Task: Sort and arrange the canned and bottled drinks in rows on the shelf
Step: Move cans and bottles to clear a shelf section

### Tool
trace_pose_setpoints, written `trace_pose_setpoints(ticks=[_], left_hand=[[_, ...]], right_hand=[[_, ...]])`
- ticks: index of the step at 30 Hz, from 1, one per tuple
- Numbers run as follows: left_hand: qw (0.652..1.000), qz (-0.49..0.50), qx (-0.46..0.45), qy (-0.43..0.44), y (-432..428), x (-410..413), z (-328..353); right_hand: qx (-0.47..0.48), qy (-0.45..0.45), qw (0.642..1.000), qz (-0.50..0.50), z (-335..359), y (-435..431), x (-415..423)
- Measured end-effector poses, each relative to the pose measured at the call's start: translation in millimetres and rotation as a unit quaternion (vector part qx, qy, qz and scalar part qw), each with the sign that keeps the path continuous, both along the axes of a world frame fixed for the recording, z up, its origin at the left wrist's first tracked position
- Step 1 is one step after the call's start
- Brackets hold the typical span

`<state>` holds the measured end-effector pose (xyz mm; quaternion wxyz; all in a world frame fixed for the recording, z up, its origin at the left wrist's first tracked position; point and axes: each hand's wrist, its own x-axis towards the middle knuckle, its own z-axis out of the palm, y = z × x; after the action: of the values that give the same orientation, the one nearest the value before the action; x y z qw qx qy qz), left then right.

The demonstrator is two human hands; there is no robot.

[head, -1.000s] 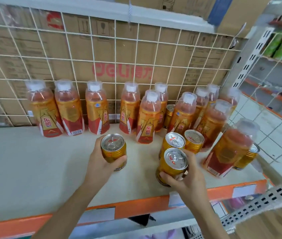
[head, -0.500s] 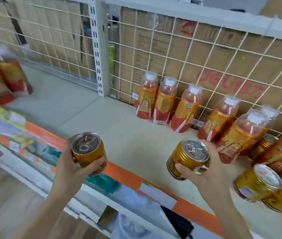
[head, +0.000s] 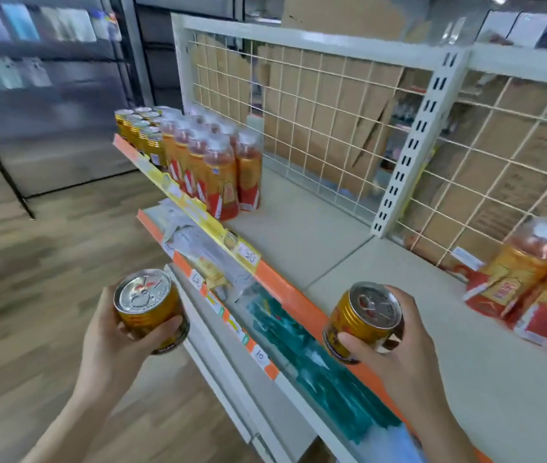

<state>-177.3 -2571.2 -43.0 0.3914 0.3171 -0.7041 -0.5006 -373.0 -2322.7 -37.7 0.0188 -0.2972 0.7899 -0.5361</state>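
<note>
My left hand (head: pixel 111 342) grips a gold can (head: pixel 147 305) out over the aisle floor, left of the shelf (head: pixel 315 235). A second gold can (head: pixel 364 320) is held in my right hand (head: pixel 399 359), just above the shelf's orange front edge. At the far left end of the shelf stand tidy rows of gold cans (head: pixel 140 132) and orange bottles (head: pixel 218 168) with white caps. More orange bottles (head: pixel 526 279) stand at the right edge of the view, blurred.
A white wire grid (head: pixel 325 105) with cardboard boxes behind backs the shelf, and a white slotted upright (head: pixel 415 145) splits it. A lower shelf (head: pixel 298 345) with teal packets juts out below. A dark display rack (head: pixel 48 95) stands across the wooden floor.
The view has swung left along the shelf. Both hands have carried their cans away from the loose bottle group toward the shelf's left section, the left can now off the shelf over the floor.
</note>
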Motion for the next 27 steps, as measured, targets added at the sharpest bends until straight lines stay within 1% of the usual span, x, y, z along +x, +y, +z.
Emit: trace_pose_setpoints(ticks=[5,14,18,22,27], left_hand=[[0.998,0.063,-0.001,0.003,-72.6,45.3,-2.6],[0.988,0.152,0.005,0.007,-161.2,98.9,-23.7],[0.983,0.183,0.004,0.005,-207.7,101.9,-30.7],[0.978,0.208,-0.006,0.008,-271.8,91.6,-31.7],[0.979,0.201,-0.010,0.000,-359.5,71.2,-22.5]], right_hand=[[-0.018,-0.006,0.999,0.048,1.3,-97.2,16.0],[0.005,-0.004,0.988,0.153,-4.8,-228.9,24.4],[0.016,-0.003,0.983,0.185,-11.8,-291.3,17.2],[0.014,0.008,0.979,0.202,-14.9,-361.2,4.6],[-0.004,0.010,0.978,0.207,-12.8,-453.3,-12.8]])
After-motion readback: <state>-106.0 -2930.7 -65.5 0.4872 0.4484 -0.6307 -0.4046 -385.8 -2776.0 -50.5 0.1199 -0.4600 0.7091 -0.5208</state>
